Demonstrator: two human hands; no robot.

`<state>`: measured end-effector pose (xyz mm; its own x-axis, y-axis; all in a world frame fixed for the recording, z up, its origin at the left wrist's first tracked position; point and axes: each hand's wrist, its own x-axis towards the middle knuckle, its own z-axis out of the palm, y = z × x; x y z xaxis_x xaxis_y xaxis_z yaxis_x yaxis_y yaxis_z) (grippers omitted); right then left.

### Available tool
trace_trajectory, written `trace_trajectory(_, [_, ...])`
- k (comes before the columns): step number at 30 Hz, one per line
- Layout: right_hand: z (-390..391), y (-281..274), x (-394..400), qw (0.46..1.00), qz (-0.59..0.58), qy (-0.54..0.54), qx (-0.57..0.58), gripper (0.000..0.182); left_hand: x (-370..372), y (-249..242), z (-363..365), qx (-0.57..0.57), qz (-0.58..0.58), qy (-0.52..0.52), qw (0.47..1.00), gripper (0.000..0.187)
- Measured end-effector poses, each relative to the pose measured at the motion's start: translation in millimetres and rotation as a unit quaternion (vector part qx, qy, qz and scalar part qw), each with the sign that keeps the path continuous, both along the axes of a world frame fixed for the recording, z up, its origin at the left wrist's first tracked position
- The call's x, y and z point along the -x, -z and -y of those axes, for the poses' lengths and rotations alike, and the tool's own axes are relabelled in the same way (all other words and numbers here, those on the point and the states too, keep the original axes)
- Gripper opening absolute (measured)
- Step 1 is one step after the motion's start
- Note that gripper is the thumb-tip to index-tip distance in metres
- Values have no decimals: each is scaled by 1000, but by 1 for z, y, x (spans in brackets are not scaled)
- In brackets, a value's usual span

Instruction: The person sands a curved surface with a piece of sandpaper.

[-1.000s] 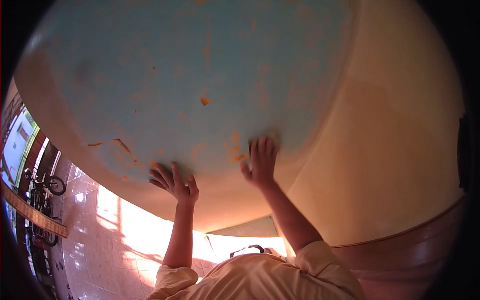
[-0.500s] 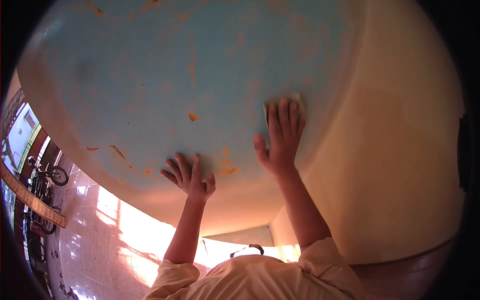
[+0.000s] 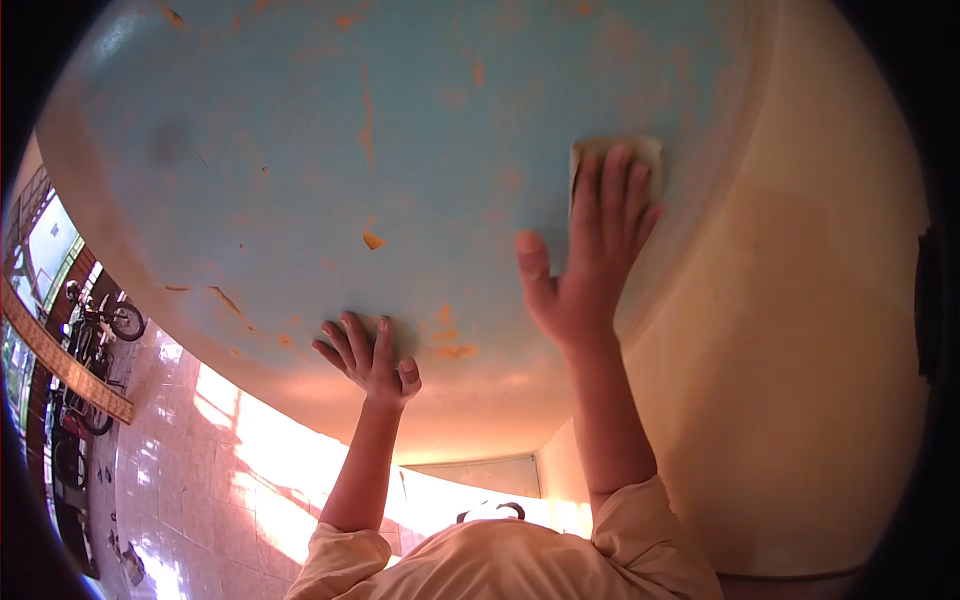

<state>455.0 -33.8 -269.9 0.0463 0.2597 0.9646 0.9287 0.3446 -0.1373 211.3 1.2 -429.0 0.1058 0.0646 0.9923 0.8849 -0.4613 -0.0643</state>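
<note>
My right hand (image 3: 594, 262) lies against a blue wall (image 3: 440, 170) with worn, orange-brown patches. Under its outstretched fingers is a pale folded sheet, apparently sandpaper (image 3: 648, 150), pressed flat to the surface; the thumb stands away from it. Lower and to the left, my left hand (image 3: 366, 362) rests its spread fingertips on the same wall and holds nothing. A flake of peeled paint (image 3: 373, 241) shows above the left hand, and orange bare spots (image 3: 452, 350) lie just to its right.
A cream wall (image 3: 800, 330) adjoins the blue one at the right. On the left, beyond the wall's edge, are a sunlit tiled floor (image 3: 185, 430), a motorcycle (image 3: 122, 320) and a yellowish beam (image 3: 70, 370).
My right hand has slid up and to the right along the wall with the sandpaper. My left hand stays on nearly the same spot; the view has shifted slightly.
</note>
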Motion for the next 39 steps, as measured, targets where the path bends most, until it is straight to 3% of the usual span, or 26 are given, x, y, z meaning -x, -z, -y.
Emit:
trace_trajectory(3, [-1, -8, 3, 999, -5, -31, -28, 73, -2, -4, 2, -6, -2, -6, 1000, 64])
trace_trajectory(5, [0, 56, 13, 999, 7, 33, 32, 69, -2, -2, 3, -6, -1, -12, 1000, 64])
trace_trajectory(7, [2, 147, 38, 996, -25, 29, 82, 59, -2, -1, 1, -5, 3, -19, 1000, 63])
trace_trajectory(10, [30, 267, 72, 966, 95, -13, 240, 52, -1, 1, 1, -7, 1, -24, 1000, 62])
trace_trajectory(12, [30, 264, 73, 967, 92, -33, 234, 51, 0, 0, 1, -8, -3, -23, 1000, 61])
trace_trajectory(15, [28, 211, 65, 974, 106, -23, 201, 52, -2, -1, 2, -5, -2, -31, 1000, 61])
trace_trajectory(16, [21, 196, 62, 966, 95, -32, 240, 69, -2, 0, 0, -6, 1, -25, 1000, 60])
trace_trajectory(18, [11, 128, 54, 986, 81, -20, 141, 76, -3, -2, 0, -1, 1, -21, 1000, 59])
trace_trajectory(20, [6, 64, 44, 997, 21, -36, 62, 70, 0, 0, 3, 0, -3, -14, 1000, 58])
trace_trajectory(23, [-5, 44, 41, 999, 14, 13, 28, 69, 9, 10, 4, 29, -15, -9, 999, 55])
trace_trajectory(26, [-12, 112, 48, 996, 45, 63, 32, 63, 29, 32, 7, 81, -32, -1, 996, 55])
trace_trajectory(28, [0, 180, 55, 991, 57, 63, 108, 56, 44, 60, 6, 93, -5, -3, 996, 54])
trace_trajectory(30, [12, 262, 62, 977, 95, 53, 184, 58, 54, 76, 3, 89, -3, -2, 996, 57])
trace_trajectory(33, [16, 311, 66, 978, 113, 37, 171, 66, 60, 79, 6, 102, -22, -9, 995, 66])
trace_trajectory(34, [18, 282, 67, 965, 127, 55, 223, 73, 58, 70, 8, 117, -41, -19, 992, 73])
trace_trajectory(37, [8, 141, 54, 978, 116, 73, 159, 79, 51, 7, 18, 150, 1, -20, 988, 79])
trace_trajectory(39, [-1, 29, 43, 988, 119, 90, 48, 88, 58, -58, 15, 141, -25, -47, 989, 83])
